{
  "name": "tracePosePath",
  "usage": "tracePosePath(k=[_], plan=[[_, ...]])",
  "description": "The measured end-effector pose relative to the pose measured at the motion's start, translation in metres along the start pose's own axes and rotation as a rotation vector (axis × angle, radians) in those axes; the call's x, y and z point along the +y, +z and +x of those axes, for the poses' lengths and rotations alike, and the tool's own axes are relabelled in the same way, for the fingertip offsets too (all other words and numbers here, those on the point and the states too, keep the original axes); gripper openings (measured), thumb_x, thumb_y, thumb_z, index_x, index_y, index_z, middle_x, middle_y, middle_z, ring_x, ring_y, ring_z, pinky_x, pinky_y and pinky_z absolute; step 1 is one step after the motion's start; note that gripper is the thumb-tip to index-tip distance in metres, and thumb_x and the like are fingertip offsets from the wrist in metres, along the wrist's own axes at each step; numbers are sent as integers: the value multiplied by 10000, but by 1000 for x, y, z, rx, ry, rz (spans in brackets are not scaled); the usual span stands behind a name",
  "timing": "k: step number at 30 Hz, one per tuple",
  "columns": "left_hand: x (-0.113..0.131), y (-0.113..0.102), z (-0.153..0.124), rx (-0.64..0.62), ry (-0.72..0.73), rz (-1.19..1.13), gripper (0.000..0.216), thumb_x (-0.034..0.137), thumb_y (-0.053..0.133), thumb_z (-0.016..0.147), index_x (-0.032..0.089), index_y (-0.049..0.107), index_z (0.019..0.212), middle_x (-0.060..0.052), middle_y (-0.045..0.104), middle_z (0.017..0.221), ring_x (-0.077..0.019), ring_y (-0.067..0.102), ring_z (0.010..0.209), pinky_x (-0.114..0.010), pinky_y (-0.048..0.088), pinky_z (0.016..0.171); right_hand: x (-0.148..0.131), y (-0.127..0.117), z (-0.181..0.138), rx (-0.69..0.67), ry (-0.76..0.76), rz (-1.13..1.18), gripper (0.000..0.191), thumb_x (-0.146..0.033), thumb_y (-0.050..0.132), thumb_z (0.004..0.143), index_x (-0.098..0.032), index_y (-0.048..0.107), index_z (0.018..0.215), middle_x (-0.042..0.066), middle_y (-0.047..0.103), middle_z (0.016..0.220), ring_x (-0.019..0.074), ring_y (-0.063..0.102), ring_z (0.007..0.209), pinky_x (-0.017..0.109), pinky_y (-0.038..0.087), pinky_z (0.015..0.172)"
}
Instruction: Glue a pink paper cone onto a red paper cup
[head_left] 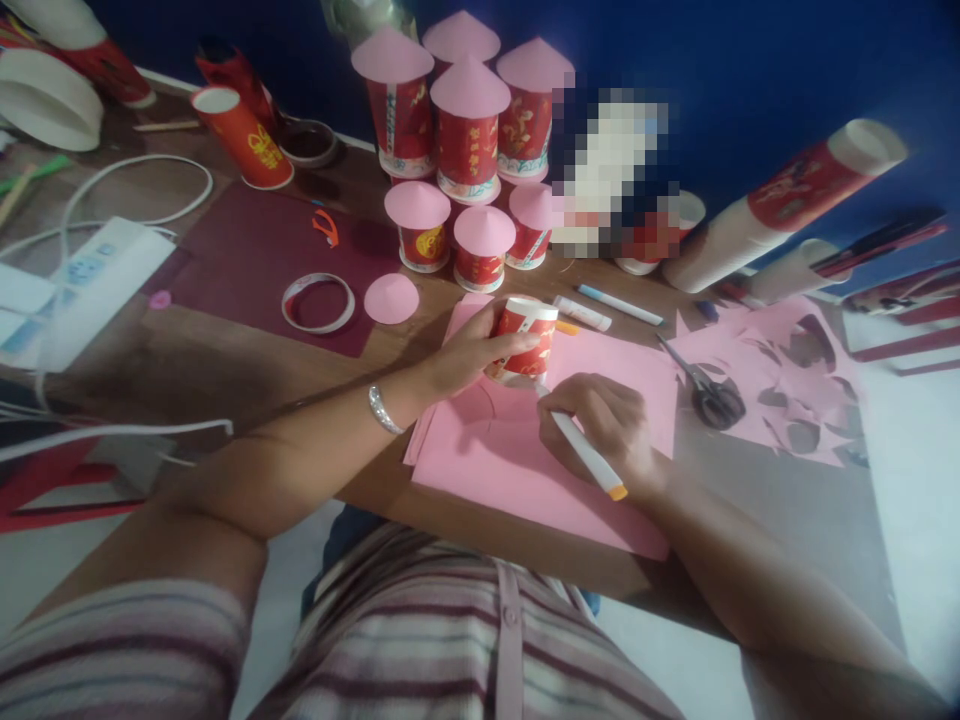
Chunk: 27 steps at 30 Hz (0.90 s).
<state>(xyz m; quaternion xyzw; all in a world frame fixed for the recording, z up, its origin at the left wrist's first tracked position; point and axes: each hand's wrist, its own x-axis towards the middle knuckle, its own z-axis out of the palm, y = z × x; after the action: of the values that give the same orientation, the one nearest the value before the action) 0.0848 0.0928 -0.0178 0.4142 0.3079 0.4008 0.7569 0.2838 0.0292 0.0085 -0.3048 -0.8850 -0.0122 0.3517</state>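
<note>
My left hand (480, 350) is closed round a red and white paper cup (531, 330) that stands on a stack of pink paper (480, 470). In my right hand (604, 425) is a white marker (589, 460) with an orange end, its tip at the cup's base. A faint curved line shows on the paper left of the marker tip. Behind the hands stand several red cups with pink cone tops (470, 130). One pink paper cone (391, 298) lies on the table beside a cut cup ring (319, 303).
Black scissors (716, 400) lie on pink paper scraps (772, 370) at right. A blue-capped marker (620, 304) rests behind the stack. At left are a dark red sheet (255, 260), a red cup (244, 140) and a white cable (64, 250). A tall cup tower (795, 200) leans at right.
</note>
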Motion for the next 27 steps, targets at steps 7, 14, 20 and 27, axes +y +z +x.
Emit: tracePosePath(k=[7,14,20,27], plan=[[0,-1,1,-6,-17,-3,517,366,832,819,190,574,1232,-46,671,1039,-173,689,895,-380,647,793,0,3,0,24,-10,17,200,-48,622,890,-227,567,961,-10,661,751,142,609,621,266,508,566],[2,1,0,-9,-57,-14,531,367,829,825,207,558,1252,-36,656,1035,-164,680,880,-386,663,780,0,3,0,29,-8,23,214,-33,632,895,-224,556,958,-12,653,739,139,610,618,267,509,567],[4,2,-2,-10,-65,-15,536,365,832,818,202,556,1248,-41,644,1048,-169,683,870,-381,671,741,-1,3,1,39,-11,18,219,-31,620,899,-230,556,965,-22,649,731,137,606,614,263,513,565],[1,0,0,-9,-41,0,528,361,828,823,199,561,1249,-52,653,1080,-163,678,887,-363,665,762,-1,3,1,31,-12,30,230,-18,640,887,-217,555,965,-14,655,735,142,614,619,265,512,571]])
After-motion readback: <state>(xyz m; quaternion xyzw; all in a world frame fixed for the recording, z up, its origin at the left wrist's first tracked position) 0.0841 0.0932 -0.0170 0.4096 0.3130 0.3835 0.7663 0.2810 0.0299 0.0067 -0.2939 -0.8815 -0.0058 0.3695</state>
